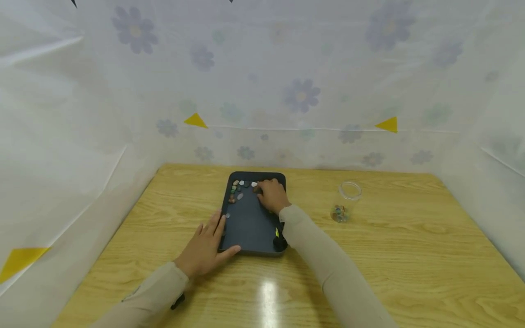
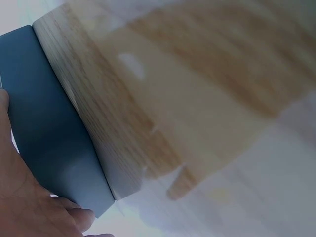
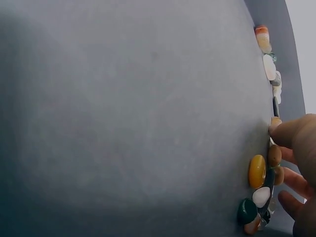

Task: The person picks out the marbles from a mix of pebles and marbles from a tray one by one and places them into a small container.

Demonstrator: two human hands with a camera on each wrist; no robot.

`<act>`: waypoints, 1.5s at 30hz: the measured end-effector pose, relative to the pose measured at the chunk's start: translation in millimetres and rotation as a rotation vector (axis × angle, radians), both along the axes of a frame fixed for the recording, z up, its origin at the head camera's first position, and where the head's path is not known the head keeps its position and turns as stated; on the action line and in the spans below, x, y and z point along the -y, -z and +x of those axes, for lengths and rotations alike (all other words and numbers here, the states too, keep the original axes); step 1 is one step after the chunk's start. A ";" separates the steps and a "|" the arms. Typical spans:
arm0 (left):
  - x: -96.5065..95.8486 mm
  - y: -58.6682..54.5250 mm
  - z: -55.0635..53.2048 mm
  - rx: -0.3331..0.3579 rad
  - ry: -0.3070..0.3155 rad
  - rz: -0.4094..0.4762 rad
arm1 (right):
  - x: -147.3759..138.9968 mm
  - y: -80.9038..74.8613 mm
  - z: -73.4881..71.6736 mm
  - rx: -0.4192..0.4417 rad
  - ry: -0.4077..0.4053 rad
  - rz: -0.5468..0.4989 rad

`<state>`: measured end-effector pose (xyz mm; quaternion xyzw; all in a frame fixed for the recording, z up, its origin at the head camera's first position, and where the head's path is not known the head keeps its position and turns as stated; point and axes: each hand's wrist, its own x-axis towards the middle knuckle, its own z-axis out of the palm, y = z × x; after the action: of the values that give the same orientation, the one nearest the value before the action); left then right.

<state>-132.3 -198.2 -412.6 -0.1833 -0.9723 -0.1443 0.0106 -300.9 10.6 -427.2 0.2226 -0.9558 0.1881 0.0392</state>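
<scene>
A dark rectangular tray [image 1: 252,228] lies on the wooden table. Small polished pebbles [image 1: 232,198] line its far end and upper left side. My left hand [image 1: 205,248] rests along the tray's near left side, fingers extended and thumb at the front edge. In the left wrist view, that hand lies against the tray's outer wall [image 2: 54,123]. Over the far right corner is my right hand [image 1: 272,196], its fingers curled. Thumb and fingertips close on a small pale pebble in the row, mostly hidden by them. An amber pebble [image 3: 257,171] and a dark green pebble [image 3: 247,211] lie close by.
To the right of the tray stands a clear jar [image 1: 350,191] with several mixed pebbles [image 1: 340,213] at its bottom. White flowered sheeting [image 1: 262,82] encloses the back and sides of the table [image 1: 410,237]. Yellow triangles [image 1: 196,120] mark the sheeting.
</scene>
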 end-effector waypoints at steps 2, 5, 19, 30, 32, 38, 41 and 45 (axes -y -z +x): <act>0.2 0.0 -0.4 0.001 0.000 -0.001 | 0.2 0.4 -0.5 -0.006 0.000 -0.003; 0.0 0.3 -1.2 0.000 0.001 0.000 | 0.1 0.6 -0.7 -0.022 0.009 0.000; -2.5 2.3 -7.1 0.013 0.013 -0.017 | -1.5 -11.3 6.2 0.028 -0.084 -0.129; 3.4 6.5 -8.2 0.022 0.006 -0.009 | -2.3 -49.3 15.0 0.073 -0.145 -0.232; 4.8 5.6 -9.1 0.012 0.006 -0.009 | -4.3 -56.4 15.2 0.066 -0.141 -0.223; 6.3 3.0 -9.5 -0.014 0.011 -0.007 | -17.2 -69.5 16.5 0.024 -0.138 -0.179; 7.0 4.1 -9.7 -0.018 0.015 -0.011 | -26.9 -75.5 20.6 -0.006 -0.144 -0.172; 7.6 4.4 -10.8 -0.031 0.013 -0.020 | -41.7 -84.6 26.7 -0.052 -0.163 -0.182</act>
<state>-143.1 -205.8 -417.0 -0.1920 -0.9722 -0.1319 0.0228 -274.2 52.4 -342.6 0.3000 -0.9121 0.2709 0.0686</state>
